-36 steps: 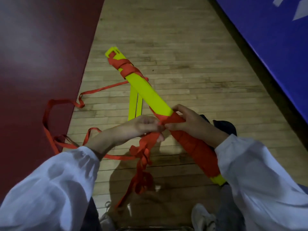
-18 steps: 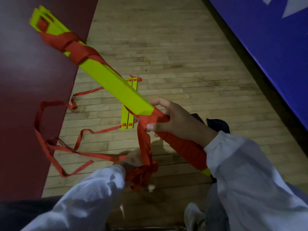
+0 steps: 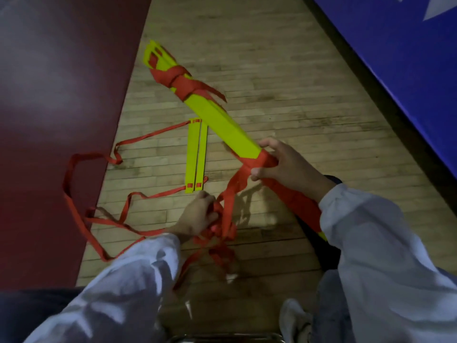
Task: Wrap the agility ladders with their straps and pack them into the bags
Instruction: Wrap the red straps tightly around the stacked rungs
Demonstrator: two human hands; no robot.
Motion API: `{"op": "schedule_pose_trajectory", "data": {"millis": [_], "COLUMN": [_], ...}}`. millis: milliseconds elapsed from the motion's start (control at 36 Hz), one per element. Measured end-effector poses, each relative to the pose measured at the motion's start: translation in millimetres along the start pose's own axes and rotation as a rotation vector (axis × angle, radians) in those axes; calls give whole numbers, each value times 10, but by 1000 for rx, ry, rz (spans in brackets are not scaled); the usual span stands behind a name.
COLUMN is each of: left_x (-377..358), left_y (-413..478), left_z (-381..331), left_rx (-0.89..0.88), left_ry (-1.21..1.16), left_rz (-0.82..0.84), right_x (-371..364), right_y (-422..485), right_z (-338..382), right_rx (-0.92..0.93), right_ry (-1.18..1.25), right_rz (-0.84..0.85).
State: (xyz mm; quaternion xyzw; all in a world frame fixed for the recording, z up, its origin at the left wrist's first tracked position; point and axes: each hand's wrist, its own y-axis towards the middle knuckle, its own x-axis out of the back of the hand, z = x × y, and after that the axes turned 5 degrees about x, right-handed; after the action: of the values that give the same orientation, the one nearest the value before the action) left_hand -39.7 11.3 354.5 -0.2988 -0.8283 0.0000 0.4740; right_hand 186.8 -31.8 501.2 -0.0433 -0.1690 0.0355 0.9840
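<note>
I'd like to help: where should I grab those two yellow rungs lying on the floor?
Probably pinch the pair of rungs mid-length across their narrow width, coming from above: they lie flat, side by side, with red straps at both ends.

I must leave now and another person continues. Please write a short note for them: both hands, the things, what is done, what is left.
Right hand grips the bundle of yellow rungs at its wrapped near end, above the wooden floor.
Left hand holds the bunched red strap that runs up to the bundle.
Done: near end wrapped; a band round the far end.
Left: wrap the middle, take in the two loose rungs on the floor, bag it.
</note>
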Motion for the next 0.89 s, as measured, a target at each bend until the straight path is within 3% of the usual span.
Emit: {"op": "schedule_pose_trajectory", "data": {"millis": [56, 167, 222, 250, 361, 528, 722, 889], "left_x": [233, 630, 680, 656, 405, 230, 88, -413], "left_y": [-13, -144, -235, -286, -572, -446, -50, 44], "left_z": [-42, -168, -125, -77, 72, 13, -271, -191], "left_rx": [42, 389, 610, 703, 920, 709, 450, 558], "left_ry": [-216, -1180, -1397, -1368, -719, -459, -373, -511], "left_rz": [-129, -367, -373, -312, 212, 205, 104, 173], "right_x": [-17, -36, -9, 6, 55, 62, -19, 29], "right_y": [9, 10, 1, -8, -43, -69, -95, -164], "right_z": [-59, -87, -57, -28, 97, 229, 266, 432], "right_rx": [-8, -14, 16, 32, 100, 125, 112, 173], "right_ry": [-20, -36, -14, 6, 118, 207, 188, 404], "right_rz": [-8, -36, -55, -64, -53, 63, 146, 112]}}
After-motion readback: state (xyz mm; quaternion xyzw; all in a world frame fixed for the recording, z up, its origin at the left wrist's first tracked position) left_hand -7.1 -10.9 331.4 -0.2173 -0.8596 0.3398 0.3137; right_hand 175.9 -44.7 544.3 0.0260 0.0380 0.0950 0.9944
